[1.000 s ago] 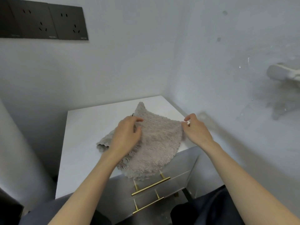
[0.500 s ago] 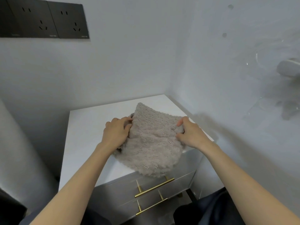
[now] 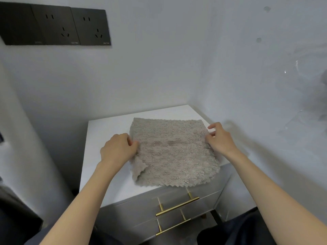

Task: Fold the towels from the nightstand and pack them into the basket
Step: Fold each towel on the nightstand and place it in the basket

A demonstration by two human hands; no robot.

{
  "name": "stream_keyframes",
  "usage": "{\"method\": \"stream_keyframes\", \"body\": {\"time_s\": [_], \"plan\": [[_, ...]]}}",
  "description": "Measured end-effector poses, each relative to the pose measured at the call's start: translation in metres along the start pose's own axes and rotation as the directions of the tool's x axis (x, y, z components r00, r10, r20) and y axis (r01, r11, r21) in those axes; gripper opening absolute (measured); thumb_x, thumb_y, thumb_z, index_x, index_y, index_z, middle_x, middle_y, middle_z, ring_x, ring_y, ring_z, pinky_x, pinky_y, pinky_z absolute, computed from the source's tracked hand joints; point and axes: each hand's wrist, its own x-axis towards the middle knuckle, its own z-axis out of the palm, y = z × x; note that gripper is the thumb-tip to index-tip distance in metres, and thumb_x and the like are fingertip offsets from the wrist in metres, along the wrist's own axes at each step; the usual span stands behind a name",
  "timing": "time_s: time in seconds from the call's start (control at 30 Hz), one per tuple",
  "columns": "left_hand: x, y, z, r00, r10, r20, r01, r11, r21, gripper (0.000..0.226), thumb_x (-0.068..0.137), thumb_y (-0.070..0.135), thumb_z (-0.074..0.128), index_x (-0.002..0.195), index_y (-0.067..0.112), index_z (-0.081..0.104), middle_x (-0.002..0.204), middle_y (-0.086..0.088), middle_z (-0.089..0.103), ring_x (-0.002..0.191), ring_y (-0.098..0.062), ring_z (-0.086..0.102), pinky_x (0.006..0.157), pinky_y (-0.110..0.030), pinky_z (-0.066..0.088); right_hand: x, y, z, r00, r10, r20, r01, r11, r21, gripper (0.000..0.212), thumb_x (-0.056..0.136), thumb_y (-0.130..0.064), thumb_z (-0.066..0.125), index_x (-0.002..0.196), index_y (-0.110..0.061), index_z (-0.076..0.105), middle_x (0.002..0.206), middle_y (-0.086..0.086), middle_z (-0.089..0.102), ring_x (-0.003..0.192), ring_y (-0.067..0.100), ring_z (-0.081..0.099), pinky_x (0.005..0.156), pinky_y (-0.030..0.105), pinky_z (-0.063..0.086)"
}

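A beige fluffy towel lies spread almost flat on the white top of the nightstand. Its near left corner is curled over and its near edge reaches the front of the top. My left hand pinches the towel's left edge at mid-height. My right hand pinches the right edge, with two fingers lifted free. A shallow crease runs across the towel between the two hands. No basket is in view.
The nightstand stands in a corner, with grey walls behind and to the right. Two drawers with gold bar handles face me. Dark wall sockets are mounted at upper left. Dark cloth over my legs shows at the bottom.
The towel was bunched and lifted between my hands; now it is pulled out wide and laid flat on the top. Both hands moved apart to its side edges.
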Motion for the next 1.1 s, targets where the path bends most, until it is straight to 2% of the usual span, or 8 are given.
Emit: {"method": "stream_keyframes", "body": {"time_s": [0.17, 0.23, 0.3, 0.47, 0.63, 0.83, 0.93, 1.1], "plan": [[0.008, -0.008, 0.001, 0.997, -0.078, 0.015, 0.079, 0.990, -0.113, 0.022, 0.087, 0.037, 0.060, 0.093, 0.018, 0.049, 0.092, 0.002, 0.061, 0.086, -0.025, 0.057, 0.069, -0.031, 0.040, -0.010, -0.001, -0.008, 0.966, 0.170, 0.195, -0.154, 0.984, -0.092, 0.041, 0.093, -0.025, 0.056, 0.124, -0.004, 0.040, 0.109, 0.011, 0.056, 0.106, 0.026, 0.053, 0.080, 0.030, 0.037], [0.010, -0.010, 0.001, 0.993, -0.110, 0.050, 0.116, 0.985, -0.128, 0.033, 0.088, 0.037, 0.061, 0.107, 0.014, 0.047, 0.100, -0.001, 0.058, 0.096, -0.029, 0.058, 0.074, -0.032, 0.041, -0.011, 0.000, -0.009, 0.966, 0.165, 0.200, -0.136, 0.979, -0.151, 0.017, 0.092, -0.023, 0.058, 0.096, -0.008, 0.052, 0.081, 0.008, 0.049, 0.080, 0.022, 0.050, 0.069, 0.029, 0.035], [0.012, -0.012, 0.002, 0.991, -0.110, 0.078, 0.120, 0.982, -0.145, 0.021, 0.088, 0.036, 0.061, 0.092, 0.017, 0.053, 0.088, -0.001, 0.057, 0.085, -0.027, 0.058, 0.073, -0.032, 0.043, -0.012, -0.001, -0.010, 0.970, 0.152, 0.192, -0.117, 0.976, -0.184, 0.035, 0.090, -0.021, 0.059, 0.061, -0.012, 0.041, 0.057, 0.003, 0.032, 0.055, 0.017, 0.033, 0.054, 0.030, 0.025], [0.016, -0.017, 0.002, 0.991, -0.085, 0.102, 0.107, 0.966, -0.236, 0.026, 0.089, 0.031, 0.059, 0.068, 0.017, 0.056, 0.066, -0.002, 0.056, 0.063, -0.022, 0.048, 0.060, -0.028, 0.035, -0.010, 0.000, -0.011, 0.974, 0.125, 0.188, -0.091, 0.980, -0.180, 0.047, 0.090, -0.016, 0.058, 0.056, -0.017, 0.026, 0.059, 0.004, 0.023, 0.056, 0.018, 0.022, 0.054, 0.033, 0.016], [0.017, -0.015, -0.003, 0.995, -0.096, -0.006, 0.072, 0.782, -0.619, 0.017, 0.090, 0.025, 0.064, 0.078, 0.013, 0.065, 0.081, -0.001, 0.064, 0.082, -0.020, 0.056, 0.075, -0.029, 0.041, -0.008, 0.000, -0.020, 0.998, 0.053, -0.018, -0.048, 0.975, 0.215, 0.034, 0.093, -0.017, 0.058, 0.062, -0.012, 0.044, 0.063, 0.002, 0.041, 0.061, 0.017, 0.037, 0.057, 0.027, 0.027], [0.013, -0.006, -0.024, 0.979, -0.054, -0.196, -0.128, 0.584, -0.802, 0.016, 0.091, 0.032, 0.061, 0.083, 0.018, 0.064, 0.126, 0.020, 0.051, 0.116, 0.001, 0.047, 0.097, -0.021, 0.032, -0.008, -0.013, -0.030, 0.984, 0.031, -0.178, 0.100, 0.726, 0.680, 0.011, 0.095, -0.020, 0.058, 0.103, -0.015, 0.064, 0.113, -0.022, 0.058, 0.091, -0.014, 0.055, 0.073, 0.007, 0.043], [0.008, -0.002, -0.032, 0.981, -0.011, -0.194, -0.175, 0.376, -0.910, 0.016, 0.093, 0.029, 0.060, 0.081, 0.017, 0.060, 0.102, 0.021, 0.066, 0.097, 0.006, 0.059, 0.089, -0.016, 0.039, -0.011, -0.020, -0.032, 0.969, -0.004, -0.248, 0.188, 0.664, 0.723, 0.006, 0.095, -0.018, 0.057, 0.095, -0.019, 0.063, 0.096, -0.012, 0.067, 0.085, -0.004, 0.061, 0.080, 0.016, 0.045], [0.004, 0.007, -0.038, 0.972, -0.096, -0.216, -0.182, 0.279, -0.943, 0.019, 0.093, 0.028, 0.059, 0.078, 0.018, 0.057, 0.055, 0.014, 0.061, 0.051, -0.001, 0.051, 0.052, -0.017, 0.043, -0.017, -0.029, -0.032, 0.946, 0.005, -0.324, 0.247, 0.636, 0.731, 0.008, 0.095, -0.025, 0.059, 0.087, -0.028, 0.060, 0.083, -0.003, 0.069, 0.089, 0.018, 0.060, 0.086, 0.038, 0.047]]}}
